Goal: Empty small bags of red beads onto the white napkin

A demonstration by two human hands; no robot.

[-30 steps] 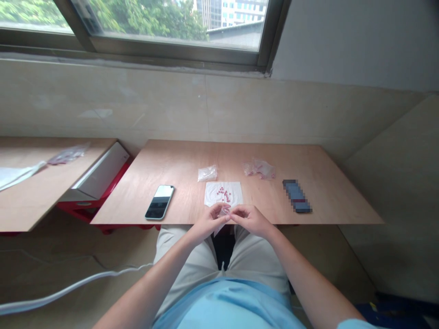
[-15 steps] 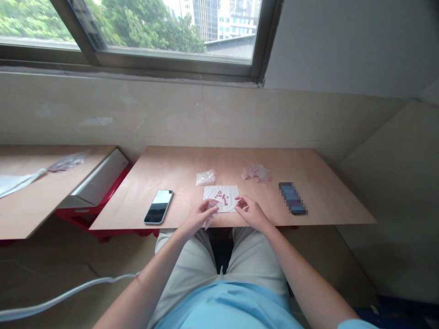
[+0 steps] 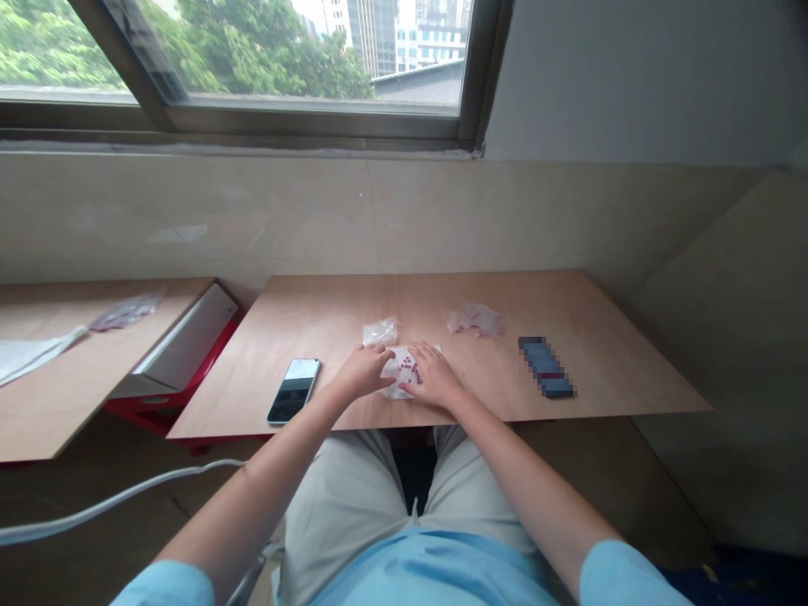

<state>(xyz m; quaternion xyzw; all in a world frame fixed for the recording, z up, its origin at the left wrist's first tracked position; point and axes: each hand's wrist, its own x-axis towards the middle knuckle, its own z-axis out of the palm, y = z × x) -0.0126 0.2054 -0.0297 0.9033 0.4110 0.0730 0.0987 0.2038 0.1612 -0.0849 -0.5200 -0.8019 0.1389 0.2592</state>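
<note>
A white sheet (image 3: 399,389) with several small red pieces (image 3: 410,367) lies near the front edge of the wooden table (image 3: 606,353). My left hand (image 3: 363,371) rests at the sheet's left side, its fingers closed on a small clear bag (image 3: 390,369). My right hand (image 3: 433,377) lies over the sheet's right part. Its fingertips are bent down onto the red pieces, and I cannot see whether they pinch one. The two hands almost touch.
A phone (image 3: 294,379) lies screen-up left of my hands. An empty clear bag (image 3: 380,331) and a bag with red pieces (image 3: 475,320) sit behind the sheet. A dark flat object (image 3: 546,366) lies to the right. A second table (image 3: 63,379), a white box (image 3: 183,330) and a white cable (image 3: 94,507) are on the left.
Both hands have moved forward from the table's front edge onto the white sheet. The left hand carried the small clear bag along. The right hand has come down on the red pieces.
</note>
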